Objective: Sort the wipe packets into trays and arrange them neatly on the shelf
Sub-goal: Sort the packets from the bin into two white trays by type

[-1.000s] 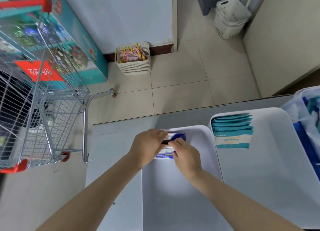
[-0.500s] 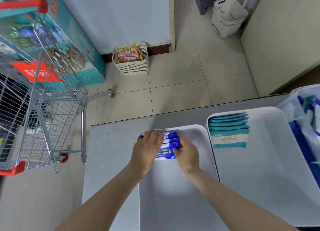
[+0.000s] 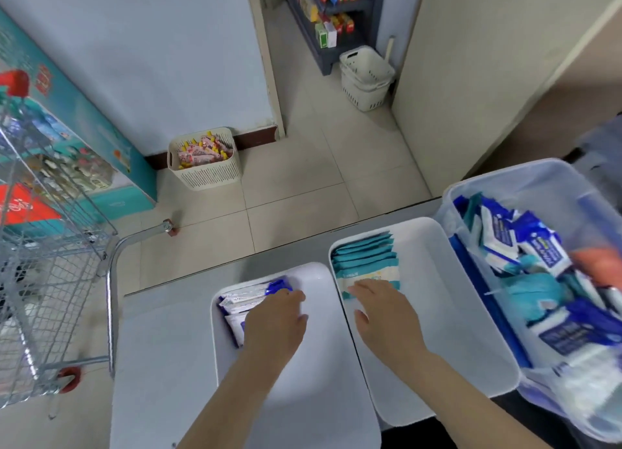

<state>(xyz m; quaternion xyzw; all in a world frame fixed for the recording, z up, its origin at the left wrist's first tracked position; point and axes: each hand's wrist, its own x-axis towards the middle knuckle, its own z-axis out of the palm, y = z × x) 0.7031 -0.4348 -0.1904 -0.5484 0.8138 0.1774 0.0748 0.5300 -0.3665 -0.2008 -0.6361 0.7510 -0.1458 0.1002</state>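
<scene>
Blue-white packets [image 3: 247,299] overlap in left tray [image 3: 303,401], teal packets [image 3: 365,258] in right tray [image 3: 457,314]

Palm-down, left hand [image 3: 274,320] seems loosely curled; right hand [image 3: 383,317] reaches forward, fingers straight.

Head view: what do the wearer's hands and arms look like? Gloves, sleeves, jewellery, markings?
No gloves on the left hand or the right hand. The left forearm and right forearm are uncovered down to the frame edge, with no sleeve cuff in sight. No watch, wristband, ring or marking is visible, though the image is slightly blurred.
</scene>
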